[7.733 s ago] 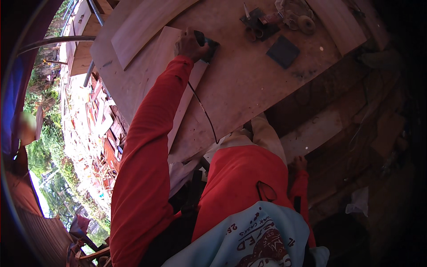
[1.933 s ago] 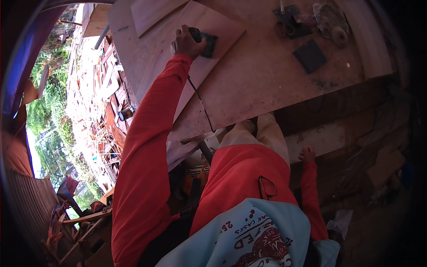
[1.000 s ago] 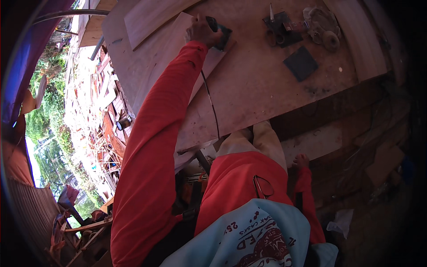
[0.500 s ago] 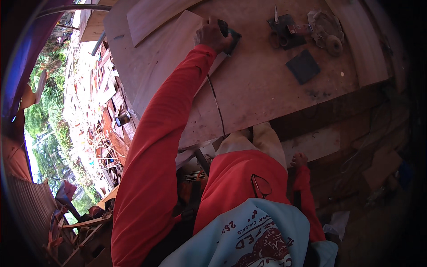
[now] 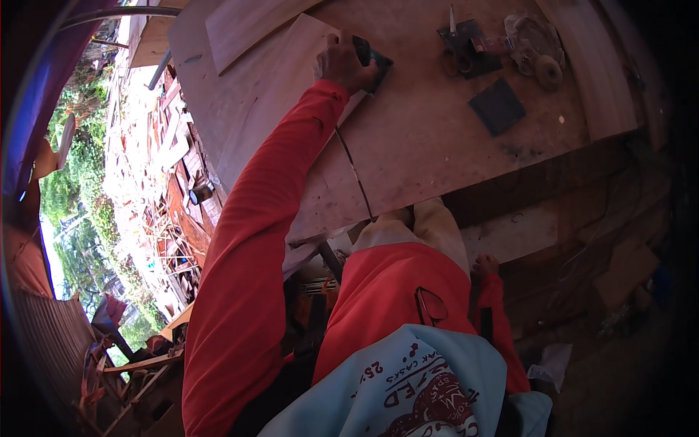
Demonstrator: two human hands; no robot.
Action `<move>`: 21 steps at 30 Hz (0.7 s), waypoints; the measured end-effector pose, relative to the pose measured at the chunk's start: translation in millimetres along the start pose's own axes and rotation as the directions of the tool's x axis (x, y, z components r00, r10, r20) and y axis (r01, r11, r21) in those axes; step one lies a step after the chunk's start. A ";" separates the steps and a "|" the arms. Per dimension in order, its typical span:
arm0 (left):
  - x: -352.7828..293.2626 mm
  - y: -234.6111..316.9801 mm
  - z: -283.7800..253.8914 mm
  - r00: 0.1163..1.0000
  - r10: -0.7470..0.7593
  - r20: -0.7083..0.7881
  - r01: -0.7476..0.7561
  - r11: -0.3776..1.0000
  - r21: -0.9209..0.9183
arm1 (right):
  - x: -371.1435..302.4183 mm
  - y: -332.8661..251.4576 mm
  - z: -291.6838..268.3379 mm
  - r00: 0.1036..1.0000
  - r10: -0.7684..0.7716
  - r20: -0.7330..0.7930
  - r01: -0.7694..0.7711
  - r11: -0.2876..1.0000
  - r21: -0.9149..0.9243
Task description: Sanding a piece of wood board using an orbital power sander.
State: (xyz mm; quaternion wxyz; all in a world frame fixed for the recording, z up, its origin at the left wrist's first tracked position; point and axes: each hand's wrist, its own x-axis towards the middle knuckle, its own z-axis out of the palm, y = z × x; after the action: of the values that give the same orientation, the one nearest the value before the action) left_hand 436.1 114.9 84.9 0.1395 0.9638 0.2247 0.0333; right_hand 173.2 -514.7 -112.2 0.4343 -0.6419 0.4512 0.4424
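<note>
My left hand (image 5: 341,64) is closed over a dark corded palm sander (image 5: 377,67), whose green-black pad shows past my fingers. The sander rests at the right edge of a long pale wooden board (image 5: 291,80) lying on the worktable. Its thin black cord (image 5: 351,162) runs back across the table to the near edge. Most of the sander's body is hidden under my palm. Down at my right side hangs my right hand (image 5: 486,265), fingers curled in, with nothing visible in them. It is away from the table.
Another board (image 5: 251,29) lies at the far left of the worktable (image 5: 408,146). Towards the right are scissors (image 5: 457,62) on a dark sheet, a dark square sheet (image 5: 496,107), a tape roll (image 5: 547,71) and a crumpled bag. Wood scraps (image 5: 171,146) litter the ground to the left.
My left hand and the sander have shifted slightly towards me and to the left along the board. The cord has moved a little with them. My right hand hangs much as before.
</note>
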 end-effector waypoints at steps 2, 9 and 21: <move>18.3 -14.7 0.4 0.998 -0.047 -0.049 0.049 0.998 0.037 | -6.5 -18.3 7.0 0.997 -0.055 0.052 0.056 0.998 -0.017; -17.5 -63.9 -24.9 0.977 -0.209 -0.041 0.211 0.976 0.050 | -4.5 -46.0 -6.1 0.996 -0.092 -0.010 0.092 0.996 -0.005; -110.2 -130.6 -46.2 0.909 -0.409 -0.086 0.416 0.905 0.094 | -14.3 -78.0 38.5 0.979 -0.191 0.068 0.199 0.971 -0.133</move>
State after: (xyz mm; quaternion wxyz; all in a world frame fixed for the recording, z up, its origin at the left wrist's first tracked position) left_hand 276.1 190.2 91.9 0.0827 0.8992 0.4292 0.0218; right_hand 238.7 -458.3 -95.0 0.4421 -0.6995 0.3422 0.4452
